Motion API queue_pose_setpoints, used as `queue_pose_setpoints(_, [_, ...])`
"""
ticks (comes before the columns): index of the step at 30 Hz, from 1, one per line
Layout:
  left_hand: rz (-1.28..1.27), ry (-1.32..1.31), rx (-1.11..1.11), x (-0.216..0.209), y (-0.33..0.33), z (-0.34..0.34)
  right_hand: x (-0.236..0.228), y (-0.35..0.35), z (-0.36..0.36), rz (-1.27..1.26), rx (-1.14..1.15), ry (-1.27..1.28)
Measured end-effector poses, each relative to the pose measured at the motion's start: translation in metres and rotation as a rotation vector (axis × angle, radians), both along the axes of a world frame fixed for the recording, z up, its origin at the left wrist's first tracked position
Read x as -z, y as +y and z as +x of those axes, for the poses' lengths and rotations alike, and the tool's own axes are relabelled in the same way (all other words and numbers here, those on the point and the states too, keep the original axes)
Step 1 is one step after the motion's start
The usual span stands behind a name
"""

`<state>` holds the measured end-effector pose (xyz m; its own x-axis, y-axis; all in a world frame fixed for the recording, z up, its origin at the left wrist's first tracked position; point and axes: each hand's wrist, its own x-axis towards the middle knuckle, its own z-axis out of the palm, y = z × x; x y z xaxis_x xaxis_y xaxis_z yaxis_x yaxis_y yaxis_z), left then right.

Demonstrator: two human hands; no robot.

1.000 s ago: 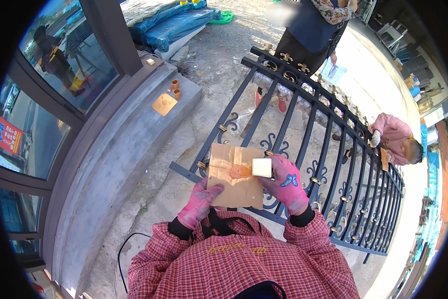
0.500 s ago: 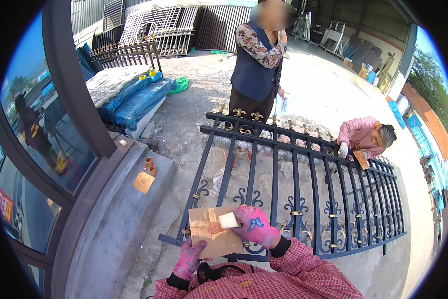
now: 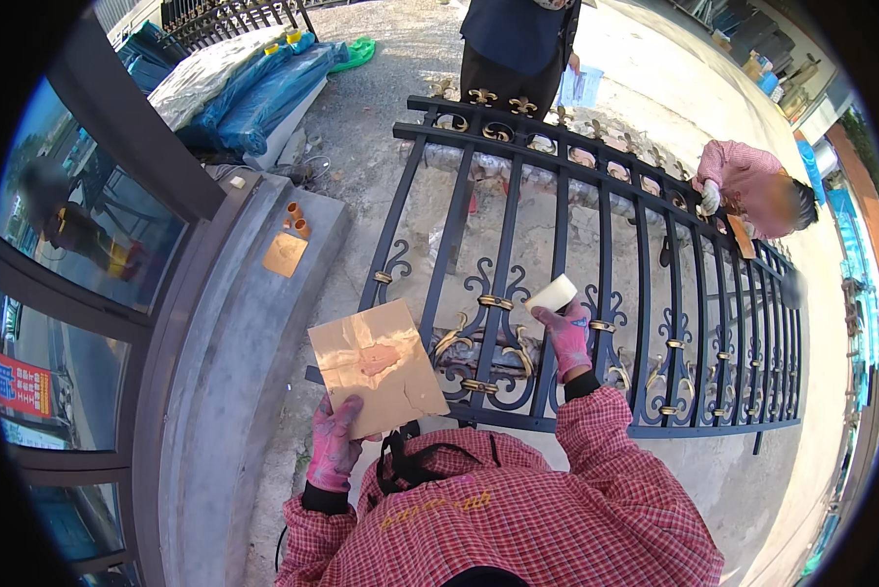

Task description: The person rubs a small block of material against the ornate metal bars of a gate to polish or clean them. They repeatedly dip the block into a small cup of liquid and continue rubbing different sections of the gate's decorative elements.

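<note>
In my pink-gloved left hand (image 3: 334, 438) is a square piece of cardboard (image 3: 400, 393), held by its lower left edge. A reddish-gold smear with shiny patches marks its face. My right hand (image 3: 568, 340), also gloved in pink, grips a white sponge block (image 3: 553, 293) between thumb and fingers. The sponge is above a black metal fence panel (image 3: 604, 235) and apart from the cardboard. I cannot tell whether it touches the metal. Scrollwork near my hands has gold collars (image 3: 495, 303), and several curls left of my right hand are gold too.
Across the panel at right, a co-worker in a pink checked top (image 3: 747, 186) bends over the bars with a cardboard piece (image 3: 741, 237). Another person (image 3: 513, 44) stands behind the far rail. Orange-brown cups (image 3: 297, 221) and a cardboard square (image 3: 285, 254) rest on a concrete step (image 3: 234, 362) beside glass doors.
My right hand has moved the sponge off the cardboard, rightward and up over the fence. The cardboard has shifted left, its smear now uncovered. The view has tilted down.
</note>
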<state>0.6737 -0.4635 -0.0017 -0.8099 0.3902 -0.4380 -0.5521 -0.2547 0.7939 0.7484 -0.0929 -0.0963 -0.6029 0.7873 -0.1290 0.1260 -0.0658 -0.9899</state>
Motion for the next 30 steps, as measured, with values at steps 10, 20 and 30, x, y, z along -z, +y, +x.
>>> queue_pose_setpoints(10, [-0.052, 0.005, -0.065, -0.006, 0.009, 0.001, 0.059, 0.002, -0.033, 0.108, 0.054, -0.319])
queue_pose_setpoints(20, [-0.109, -0.03, -0.16, -0.013, 0.02, 0.002, 0.055, 0.008, -0.047, 0.14, 0.053, -0.49])
queue_pose_setpoints(30, [-0.077, -0.032, -0.153, -0.004, 0.014, -0.004, 0.038, 0.004, -0.046, 0.297, 0.05, -0.595])
